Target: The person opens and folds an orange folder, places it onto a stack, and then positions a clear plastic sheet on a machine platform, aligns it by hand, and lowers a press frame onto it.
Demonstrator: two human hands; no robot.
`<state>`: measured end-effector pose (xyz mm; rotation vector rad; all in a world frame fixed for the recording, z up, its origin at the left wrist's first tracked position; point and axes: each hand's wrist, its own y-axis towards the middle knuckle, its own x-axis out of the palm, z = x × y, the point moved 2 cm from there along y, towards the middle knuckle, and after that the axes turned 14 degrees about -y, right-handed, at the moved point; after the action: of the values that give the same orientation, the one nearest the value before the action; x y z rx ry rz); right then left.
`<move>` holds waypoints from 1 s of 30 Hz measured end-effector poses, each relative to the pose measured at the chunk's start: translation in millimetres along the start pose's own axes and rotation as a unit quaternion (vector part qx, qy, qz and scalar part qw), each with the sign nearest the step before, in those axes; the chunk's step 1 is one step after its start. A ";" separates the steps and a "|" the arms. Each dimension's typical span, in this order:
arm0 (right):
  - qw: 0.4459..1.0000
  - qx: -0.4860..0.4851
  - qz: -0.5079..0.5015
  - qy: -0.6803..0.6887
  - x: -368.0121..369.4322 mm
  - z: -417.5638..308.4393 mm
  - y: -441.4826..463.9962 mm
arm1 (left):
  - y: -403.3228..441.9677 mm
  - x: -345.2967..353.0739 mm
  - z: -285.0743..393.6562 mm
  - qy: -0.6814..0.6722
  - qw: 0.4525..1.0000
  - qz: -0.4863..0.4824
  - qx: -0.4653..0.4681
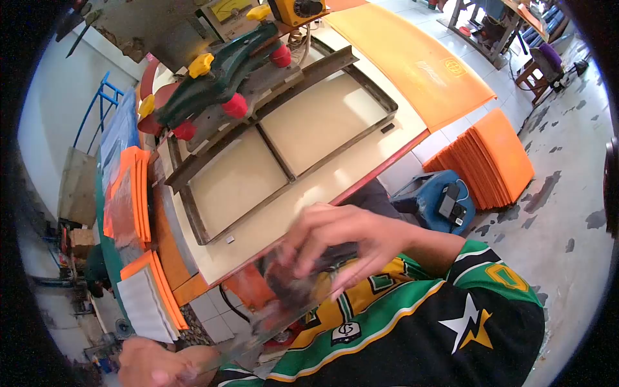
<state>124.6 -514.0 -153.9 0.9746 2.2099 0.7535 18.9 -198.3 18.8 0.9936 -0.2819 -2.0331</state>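
Note:
A clear plastic sheet (274, 320) stretches between my hands, low in front of my body. It is see-through and blurred, so its full outline is hard to make out. My right hand (351, 240) is curled at the sheet's upper right end, thumb and fingers around its edge, just off the table's front edge. At the lower left, my left hand (155, 364) is closed at the other end of the sheet, its fingers smeared by motion. Beyond them a dark metal frame (290, 180) with two openings lies on the cream tabletop (309, 203).
A green machine arm (225, 77) with red and yellow knobs stands over the frame. Orange sheets (412, 58) lie at the table's far right; an orange stack (483, 161) is beside a blue stool (445, 219). More orange and white pieces (148, 297) lie at left.

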 end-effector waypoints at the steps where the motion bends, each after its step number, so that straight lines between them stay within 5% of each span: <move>1: 1.000 0.002 -0.002 -0.001 -7.5 -4.8 -3.1 | -22.6 1.0 -14.5 -0.002 1.000 0.002 0.001; 2: 1.000 0.017 -0.007 0.020 -15.6 -10.1 -8.5 | -59.6 -2.3 -34.9 -0.106 0.989 0.102 -0.024; 5: 0.997 0.049 0.010 0.056 -35.7 -22.2 -21.8 | -15.4 40.4 -54.0 0.048 0.996 0.080 0.007; 9: 0.971 0.171 0.146 0.081 -61.1 -28.9 -44.7 | -2.9 107.3 -89.4 -0.082 0.918 0.381 -0.072; 11: 0.961 0.198 0.163 0.100 -73.2 -37.6 -51.8 | -4.6 122.1 -116.0 -0.166 0.919 0.351 -0.074; 14: 0.921 0.298 0.218 -0.128 -83.1 -45.6 -55.2 | 4.3 142.4 -138.1 -0.265 0.913 0.295 -0.094; 18: 0.912 0.310 0.227 -0.146 -101.6 -50.0 -78.1 | 13.8 176.7 -145.8 -0.388 0.872 0.285 -0.086; 24: 0.879 0.196 0.381 -0.211 -141.3 -58.1 -97.1 | 3.0 221.6 -163.2 -0.262 0.927 0.061 -0.261; 27: 0.830 0.246 0.430 -0.254 -158.8 -72.1 -94.2 | -0.4 248.0 -173.6 -0.358 0.853 0.018 -0.380; 30: 0.757 0.458 0.340 -0.320 -160.7 -75.8 -77.7 | -1.8 264.2 -168.5 -0.389 0.846 0.015 -0.365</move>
<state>124.8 -703.1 -111.0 2.1726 1.4834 -0.4994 52.5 -374.4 -238.2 -0.3291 0.0791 -2.1464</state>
